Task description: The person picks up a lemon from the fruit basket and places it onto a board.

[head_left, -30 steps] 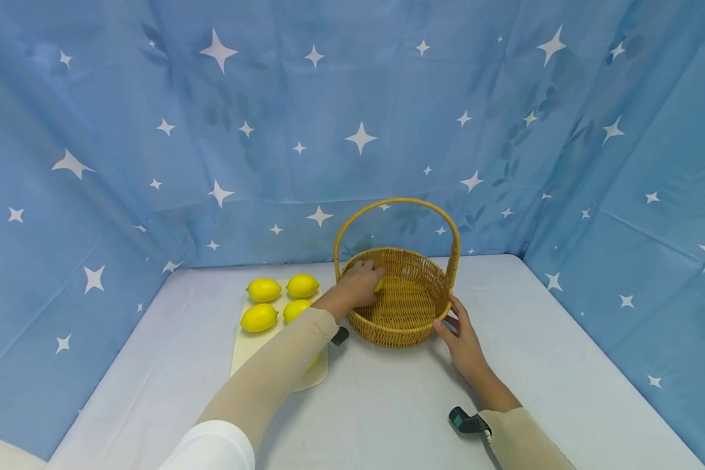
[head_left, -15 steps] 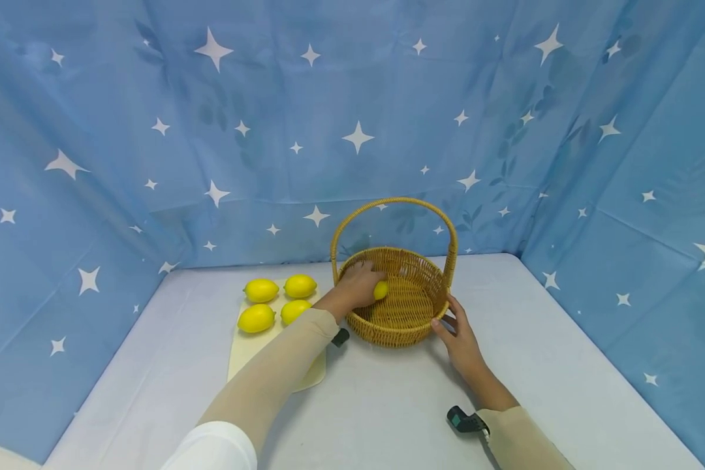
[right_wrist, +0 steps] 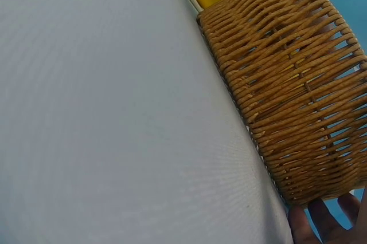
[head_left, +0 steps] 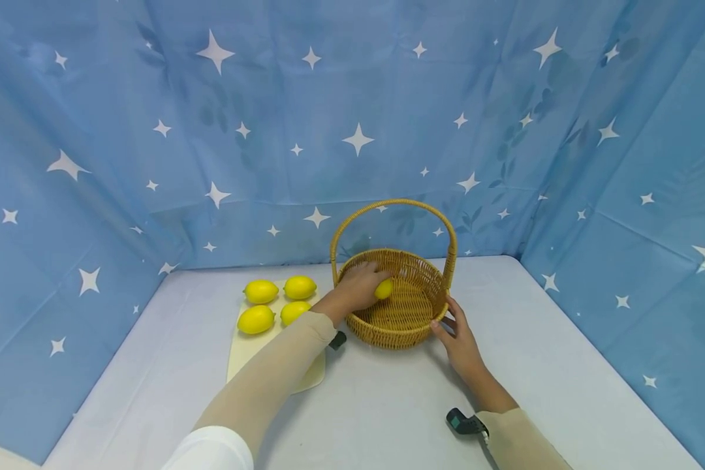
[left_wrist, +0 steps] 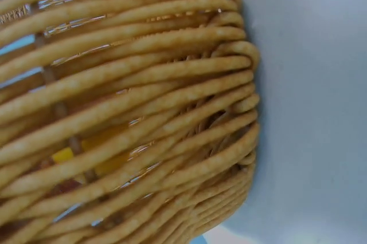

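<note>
A wicker basket [head_left: 396, 337] with a tall arched handle stands toward the back of the table. My left hand [head_left: 358, 288] reaches over its left rim and holds a lemon [head_left: 384, 289] low inside, the fingers covering part of the fruit. Through the weave in the left wrist view, yellow of the lemon [left_wrist: 106, 149] shows. At the basket's right side, my right hand [head_left: 465, 346] holds the outer wall, thumb at the front rim and fingers farther back. The right wrist view catches its fingertips [right_wrist: 327, 221] against the wicker wall [right_wrist: 281, 83].
Left of the basket lies a cream board [head_left: 243, 356] bearing several lemons [head_left: 256, 320], partly hidden beneath the left sleeve [head_left: 276, 372]. A black wrist device [head_left: 467, 422] is by the right cuff. Behind the table hangs a blue star-patterned curtain [head_left: 258, 176].
Inside the basket, the left hand and lemon have shifted slightly right, and more of the lemon shows beside the fingers. The right hand stays at the basket's side.
</note>
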Tool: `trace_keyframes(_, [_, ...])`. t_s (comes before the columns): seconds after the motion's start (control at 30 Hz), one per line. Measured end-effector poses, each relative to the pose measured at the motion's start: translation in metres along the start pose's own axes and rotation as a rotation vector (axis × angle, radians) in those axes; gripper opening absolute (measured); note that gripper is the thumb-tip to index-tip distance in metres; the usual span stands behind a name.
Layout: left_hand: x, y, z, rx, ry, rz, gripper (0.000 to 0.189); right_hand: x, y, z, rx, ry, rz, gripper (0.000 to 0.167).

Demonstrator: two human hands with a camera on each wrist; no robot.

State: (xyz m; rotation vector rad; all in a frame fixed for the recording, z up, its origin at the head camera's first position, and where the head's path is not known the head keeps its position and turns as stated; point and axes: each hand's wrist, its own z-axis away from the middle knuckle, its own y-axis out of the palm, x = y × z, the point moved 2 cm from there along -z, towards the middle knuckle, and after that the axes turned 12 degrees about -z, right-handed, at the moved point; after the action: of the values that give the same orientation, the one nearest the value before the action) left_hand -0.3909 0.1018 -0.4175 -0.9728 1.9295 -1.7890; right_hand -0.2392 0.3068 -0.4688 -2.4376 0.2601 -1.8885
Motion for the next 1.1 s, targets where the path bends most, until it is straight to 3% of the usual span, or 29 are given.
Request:
trace_keyframes(0.1, [0.000, -0.004, 0.002, -0.067, 0.021, -0.007, 0.067, 0.007, 0.002, 0.003, 0.001, 0.006, 0.006, 0.071])
trace_keyframes(0.33, [0.001, -0.011, 0.010, -0.173, 0.055, 0.054, 0.063, 0.008, 0.004, 0.004, 0.006, 0.010, 0.005, 0.071])
trace_keyframes(0.8, [-0.011, -0.040, 0.035, -0.296, 0.146, -0.109, 0.064, 0.008, 0.003, 0.002, 0.001, 0.017, 0.018, 0.071])
trace_keyframes(1.1, [-0.018, -0.055, 0.061, -0.350, 0.217, -0.116, 0.061, 0.011, 0.005, 0.002, 0.002, 0.027, 0.029, 0.072])
